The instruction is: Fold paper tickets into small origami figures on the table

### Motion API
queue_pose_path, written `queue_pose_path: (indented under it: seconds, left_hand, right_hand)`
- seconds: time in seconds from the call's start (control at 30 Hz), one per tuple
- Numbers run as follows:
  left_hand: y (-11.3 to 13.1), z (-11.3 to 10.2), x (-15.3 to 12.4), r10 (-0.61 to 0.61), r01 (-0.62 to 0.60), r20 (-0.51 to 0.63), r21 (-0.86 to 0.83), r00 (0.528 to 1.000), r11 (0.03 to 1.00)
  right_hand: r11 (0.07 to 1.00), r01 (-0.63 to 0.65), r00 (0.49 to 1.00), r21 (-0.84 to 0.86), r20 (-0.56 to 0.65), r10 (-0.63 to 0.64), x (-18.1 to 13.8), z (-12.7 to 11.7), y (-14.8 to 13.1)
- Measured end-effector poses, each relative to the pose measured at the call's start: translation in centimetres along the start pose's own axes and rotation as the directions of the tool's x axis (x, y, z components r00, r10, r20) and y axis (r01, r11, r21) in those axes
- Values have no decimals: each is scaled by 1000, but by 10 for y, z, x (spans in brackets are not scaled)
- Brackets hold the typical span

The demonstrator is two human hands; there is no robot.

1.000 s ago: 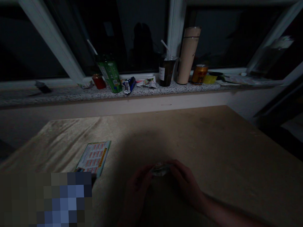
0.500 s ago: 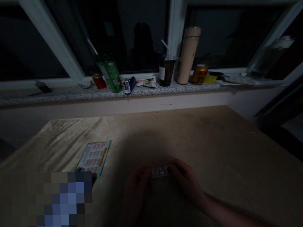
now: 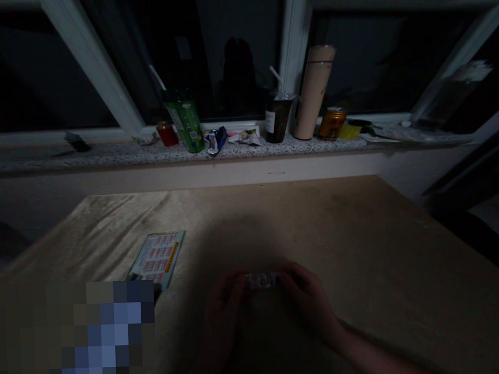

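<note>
The scene is dim. My left hand (image 3: 221, 313) and my right hand (image 3: 308, 302) meet over the near middle of a tan table (image 3: 357, 232). Between their fingertips they pinch a small pale printed packet (image 3: 260, 280), the left hand on its left end, the right hand on its right end. Both hands have their fingers closed on it. What the packet is I cannot make out. A printed card (image 3: 157, 259) lies flat on the table to the left of my left hand.
A stone windowsill (image 3: 109, 156) behind the table carries a green carton with a straw (image 3: 185, 124), a red jar (image 3: 167, 134), wrappers (image 3: 215, 140), a dark cup with a straw (image 3: 276, 118), a tall beige tumbler (image 3: 314, 95) and a gold can (image 3: 332, 123). A blurred patch covers the lower left.
The packet went from crumpled and raised to held level and stretched between both hands. The hands shifted slightly; the view moved a little.
</note>
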State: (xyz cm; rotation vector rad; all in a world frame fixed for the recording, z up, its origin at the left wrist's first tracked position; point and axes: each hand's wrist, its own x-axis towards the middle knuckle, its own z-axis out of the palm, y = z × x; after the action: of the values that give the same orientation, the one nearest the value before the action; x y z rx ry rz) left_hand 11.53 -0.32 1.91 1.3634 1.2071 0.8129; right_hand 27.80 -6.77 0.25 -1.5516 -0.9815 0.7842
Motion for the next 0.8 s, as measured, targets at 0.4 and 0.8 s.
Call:
queue_pose_path:
  seconds: [0.4,0.8]
  left_hand:
    - [17,-6,29,84,-82,-13,103,996,991]
    - [14,-7,74,194,-178,-43,241,980,954]
  right_hand:
    - [1000,-1,999,-28,-38,0,28,-5,-17]
    - [975,147,989,-164,14,-147,81,5,1]
